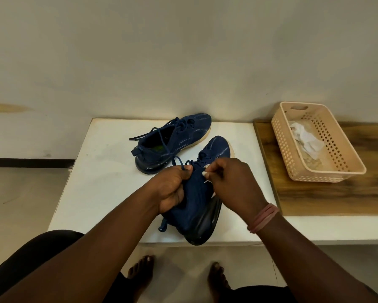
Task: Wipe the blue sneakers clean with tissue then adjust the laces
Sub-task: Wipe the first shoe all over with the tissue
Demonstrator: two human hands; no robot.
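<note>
Two blue sneakers sit on a white table (pixel 96 182). The far sneaker (pixel 172 141) stands upright with its dark laces loose. The near sneaker (pixel 196 193) lies tilted on its side at the table's front edge, heel toward me. My left hand (pixel 172 189) grips its collar and pinches a lace end. On the sneaker's right side, my right hand (pixel 231 182) has its fingers curled at the laces; what it pinches is too small to tell.
A beige perforated basket (pixel 341 171) holding crumpled white tissue (pixel 306 136) stands on a wooden surface (pixel 336 197) right of the table. A pale wall rises behind. My bare feet (pixel 179 278) are on the floor below the table's front edge.
</note>
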